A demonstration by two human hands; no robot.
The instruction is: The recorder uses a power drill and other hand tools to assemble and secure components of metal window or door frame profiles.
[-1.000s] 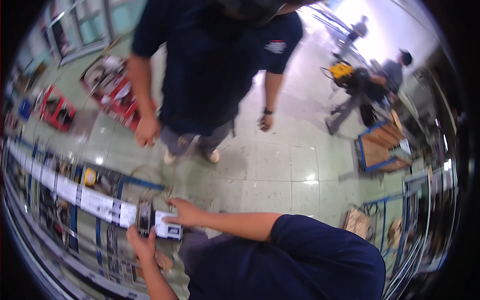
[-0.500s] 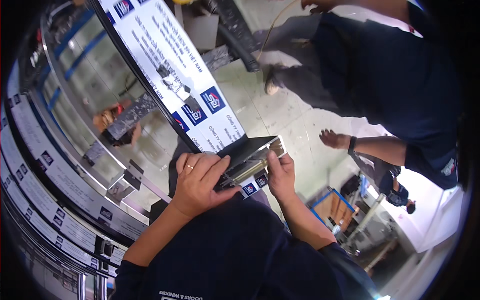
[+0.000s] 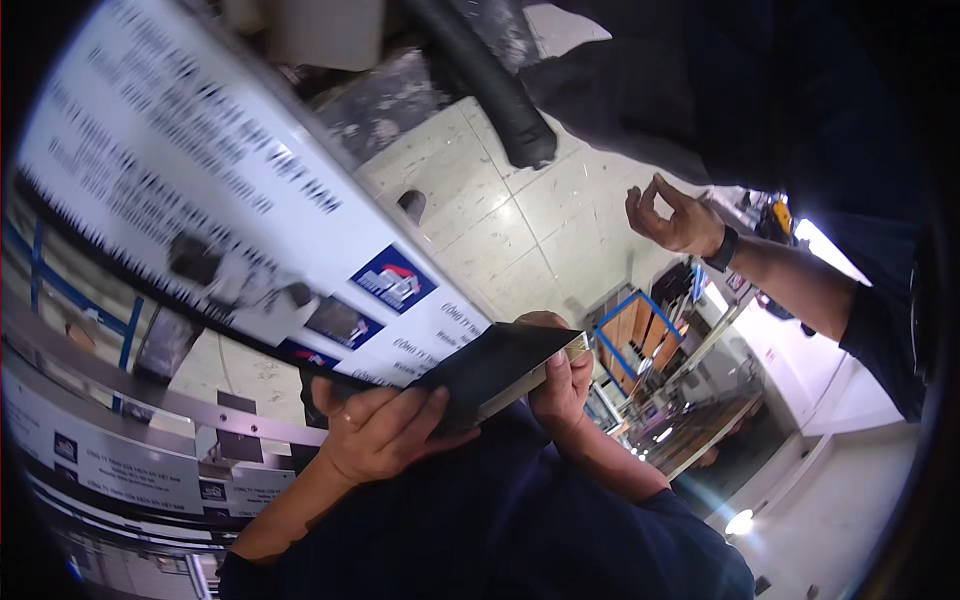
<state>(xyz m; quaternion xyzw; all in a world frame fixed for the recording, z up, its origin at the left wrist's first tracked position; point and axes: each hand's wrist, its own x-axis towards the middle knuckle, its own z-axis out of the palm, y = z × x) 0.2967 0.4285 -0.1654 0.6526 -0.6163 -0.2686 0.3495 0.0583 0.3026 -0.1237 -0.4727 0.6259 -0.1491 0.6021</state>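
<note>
A long metal profile [image 3: 390, 325], covered in white film with printed blue squares, runs from the upper left down to me. Its near end has a black face [image 3: 500, 365] and a cut edge turned toward the right. My left hand [image 3: 385, 430] is closed round the left side of that end, a ring on one finger. At the right corner, my right hand [image 3: 560, 390] grips the end with the thumb on its cut edge; some fingers are hidden behind it. Small dark pieces [image 3: 335, 320] lie on the film.
A co-worker's hand [image 3: 675, 220] with a dark wristband hangs at the right, beside dark clothing. A black padded bar [image 3: 490, 90] juts in at the top. More film-wrapped profiles [image 3: 140, 470] lie at the lower left. A blue-edged wooden crate [image 3: 640, 335] stands beyond my right hand.
The profile appears larger and closer, and its end has tilted so the hollow inside no longer shows. Both hands keep their grip. The co-worker's hand has shifted up, its fingers more curled.
</note>
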